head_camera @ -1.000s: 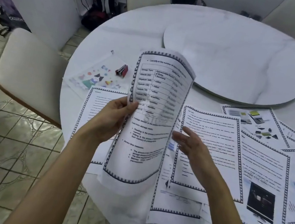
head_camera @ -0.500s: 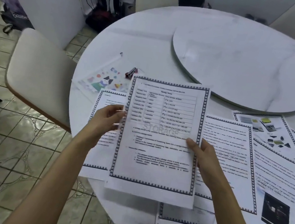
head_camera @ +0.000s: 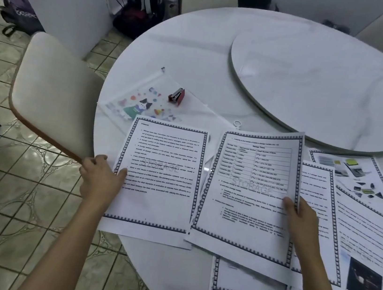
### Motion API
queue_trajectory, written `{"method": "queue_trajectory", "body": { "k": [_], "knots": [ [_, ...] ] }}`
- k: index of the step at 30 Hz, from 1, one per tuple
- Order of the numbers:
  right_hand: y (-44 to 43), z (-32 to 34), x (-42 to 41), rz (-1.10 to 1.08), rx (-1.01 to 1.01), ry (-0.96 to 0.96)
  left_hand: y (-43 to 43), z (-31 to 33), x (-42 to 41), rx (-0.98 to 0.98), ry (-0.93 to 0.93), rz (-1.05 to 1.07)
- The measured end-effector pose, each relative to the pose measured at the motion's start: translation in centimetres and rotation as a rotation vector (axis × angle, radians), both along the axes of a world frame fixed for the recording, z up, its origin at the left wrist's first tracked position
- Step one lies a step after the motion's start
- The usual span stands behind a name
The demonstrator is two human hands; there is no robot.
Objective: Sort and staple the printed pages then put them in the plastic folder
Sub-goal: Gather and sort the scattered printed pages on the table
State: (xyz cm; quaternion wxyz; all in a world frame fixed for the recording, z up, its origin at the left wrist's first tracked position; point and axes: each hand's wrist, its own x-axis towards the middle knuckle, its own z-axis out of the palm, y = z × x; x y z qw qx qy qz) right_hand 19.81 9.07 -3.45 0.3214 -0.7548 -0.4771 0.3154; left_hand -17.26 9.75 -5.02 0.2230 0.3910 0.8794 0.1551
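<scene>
- Head view: the left hand (head_camera: pixel 102 179) has its thumb on the left margin of a text page (head_camera: pixel 161 180). Its fingers look curled under the edge, apparently pinching it.
- The text page lies on the table (head_camera: pixel 199 47), its near end over the rim.
- The right hand (head_camera: pixel 298 216) grips a table page (head_camera: pixel 249 197) by its right edge, thumb on top, beside the text page.
- More pages (head_camera: pixel 365 230) lie spread to the right.
- The folder (head_camera: pixel 141 106) lies flat beyond the text page, with the stapler (head_camera: pixel 176 96) on it.
</scene>
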Motion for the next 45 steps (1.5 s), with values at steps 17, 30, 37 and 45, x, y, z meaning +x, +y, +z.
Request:
{"method": "queue_trajectory", "body": {
  "k": [17,30,37,45],
  "knots": [
    [0.2,0.7,0.0,-0.034,0.135,0.029,-2.4,1.0,-5.5,0.320,-0.078,0.006],
    [0.3,1.4,-4.0,0.041,0.081,0.455,0.3,5.8,3.0,0.584,-0.755,-0.055],
    [-0.2,2.2,-6.0,0.117,0.076,0.601,-0.3,4.4,5.2,0.512,-0.705,-0.106],
    [-0.8,1.1,-6.7,0.083,-0.136,0.794,-1.7,2.2,5.6,0.373,-0.732,-0.124]
  ]
}}
